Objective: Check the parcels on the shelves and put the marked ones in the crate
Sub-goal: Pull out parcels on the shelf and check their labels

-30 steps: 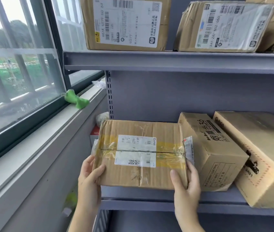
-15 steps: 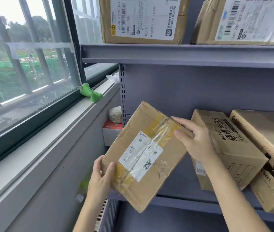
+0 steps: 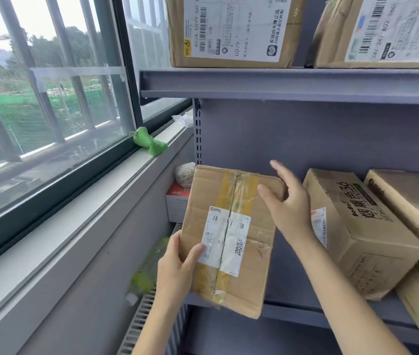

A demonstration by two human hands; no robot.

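Observation:
A flat cardboard parcel (image 3: 231,237) with yellow tape and a white label stands nearly upright in front of the lower shelf (image 3: 300,313). My left hand (image 3: 177,267) grips its lower left edge, thumb across the label. My right hand (image 3: 286,201) holds the upper right corner, thumb on the front face and fingers reaching behind. No crate is in view.
Two more cardboard boxes, one printed (image 3: 357,226) and one plain (image 3: 418,242), lie on the lower shelf to the right. Two labelled parcels, the nearer (image 3: 231,29) and the farther (image 3: 382,32), sit on the upper shelf (image 3: 293,83). A window sill (image 3: 80,213) with a green object (image 3: 149,142) runs along the left.
The parcel was lifted off the lower shelf and turned from lying flat to nearly upright. My right hand shifted from its bottom edge to its top right corner.

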